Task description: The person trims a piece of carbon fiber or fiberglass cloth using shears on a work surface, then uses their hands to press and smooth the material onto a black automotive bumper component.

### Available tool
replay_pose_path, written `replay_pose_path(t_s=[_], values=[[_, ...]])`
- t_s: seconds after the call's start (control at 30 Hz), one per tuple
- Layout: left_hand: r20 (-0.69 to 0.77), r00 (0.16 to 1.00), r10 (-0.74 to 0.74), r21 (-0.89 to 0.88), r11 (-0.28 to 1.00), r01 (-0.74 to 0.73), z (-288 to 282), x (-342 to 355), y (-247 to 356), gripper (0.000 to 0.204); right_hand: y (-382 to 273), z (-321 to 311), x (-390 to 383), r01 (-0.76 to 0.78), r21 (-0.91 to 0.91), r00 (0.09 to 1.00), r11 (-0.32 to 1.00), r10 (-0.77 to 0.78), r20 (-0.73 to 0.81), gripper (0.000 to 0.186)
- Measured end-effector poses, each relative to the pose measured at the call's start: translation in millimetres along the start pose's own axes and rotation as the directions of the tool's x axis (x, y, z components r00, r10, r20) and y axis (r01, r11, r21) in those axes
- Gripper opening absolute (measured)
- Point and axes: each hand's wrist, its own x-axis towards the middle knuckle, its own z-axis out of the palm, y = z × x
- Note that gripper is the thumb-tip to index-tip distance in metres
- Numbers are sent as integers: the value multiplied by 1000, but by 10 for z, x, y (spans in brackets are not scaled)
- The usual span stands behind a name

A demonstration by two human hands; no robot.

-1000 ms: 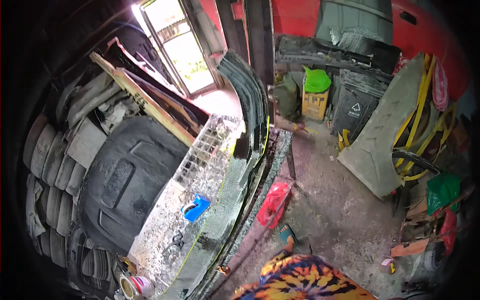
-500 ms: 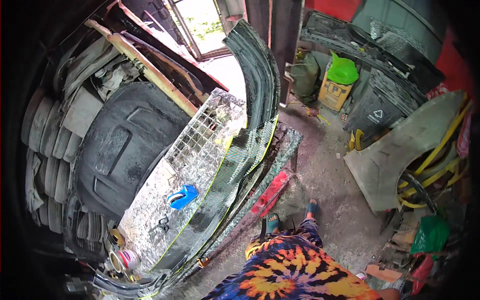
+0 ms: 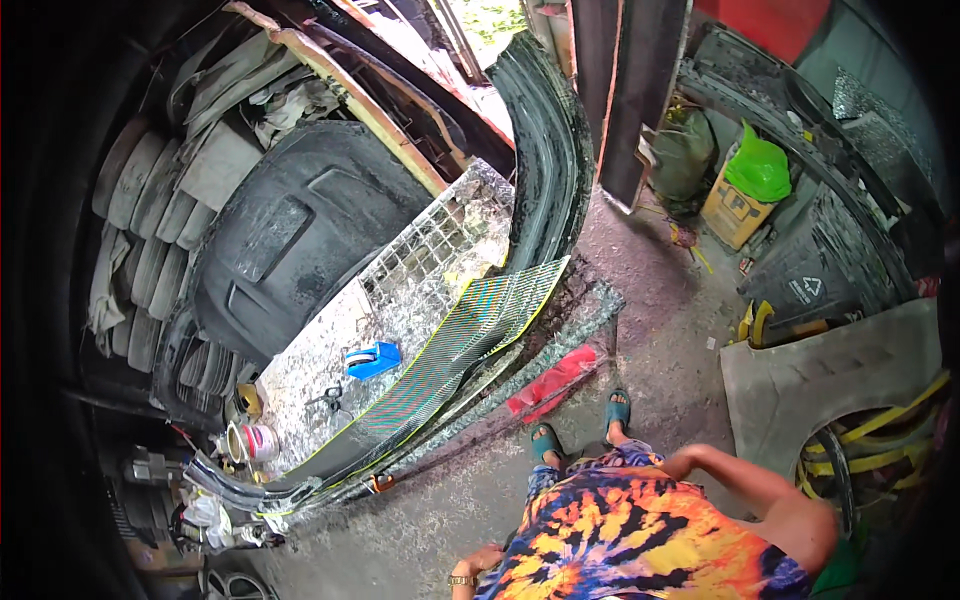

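My left hand [image 3: 481, 563], watch on the wrist, is low beside my shirt [image 3: 600, 530], fingers curled; anything inside is hidden. My right hand [image 3: 675, 463] bends in to my waist, its fingers hidden. Ahead, a long black curved moulded piece [image 3: 545, 150] lies along the speckled worktable [image 3: 300, 388], with a yellow-edged strip of woven dark sheet [image 3: 440, 370] over part of it. On the table are a blue tape dispenser [image 3: 372, 360], scissors [image 3: 330, 398] and a white tub [image 3: 258, 442]. A red plastic strip [image 3: 550, 385] lies along the table's near side.
A black hood-shaped panel [image 3: 280, 250] leans at left beside stacked grey moulds [image 3: 150, 220]. At right are a carton [image 3: 735, 208] with a green bag, a dark bin [image 3: 800, 260], a grey fender panel [image 3: 820, 365] and yellow straps [image 3: 890, 440]. Concrete floor [image 3: 680, 360] surrounds my sandalled feet.
My view has swung, shifting the hood panel up and the right-hand items rightward and down. Both hands and more of my body have entered view; my feet now both show on the floor.
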Motion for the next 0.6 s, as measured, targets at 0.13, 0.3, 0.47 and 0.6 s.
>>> replay_pose_path(t_s=[0.13, 0.3, 0.47, 0.6], values=[[-96, 994, 47, -52, 997, -53, 350, -120, 207, 28, 318, -482, 632, 213, -171, 957, 962, -170, 236, 43], [-235, 967, 100, -129, 983, -133, 894, -220, 276, 28, 5, -754, 929, 22, -377, 951, 926, 97, 293, 31], [-347, 928, 138, -185, 960, -212, 1374, -373, 52, 28, -162, -510, 1269, 42, -401, 959, 915, 76, 274, 21], [-466, 863, 195, -198, 928, -316, 1679, -663, -354, 29, -420, -31, 1740, 76, -628, 948, 774, 139, 287, 18]])
